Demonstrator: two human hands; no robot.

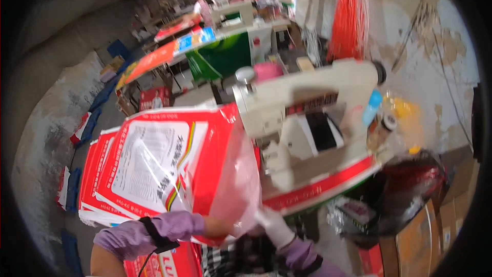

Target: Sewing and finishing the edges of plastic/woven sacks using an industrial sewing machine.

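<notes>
A red and white printed sack (212, 174) with a translucent plastic liner (243, 190) lies across a stack of similar sacks (95, 184), its near right corner drawn toward me. My left hand (219, 227), below a purple sleeve, is at the sack's near edge; the film and blur hide its fingers. In a white glove, my right hand (277, 227) pinches the liner's near corner, its fingertips blurred. Just beyond the sack stands a cream sewing machine (318, 90), its head close to the sack's far right edge.
A red-edged board (328, 182) lies under the machine. To its right are a blue bottle (372, 106), a brown jar (383, 128), a dark plastic bag (415, 174) and cardboard boxes (417, 236). Red strings (348, 20) hang by the wall. Farther off, a person (203, 10) is at another table.
</notes>
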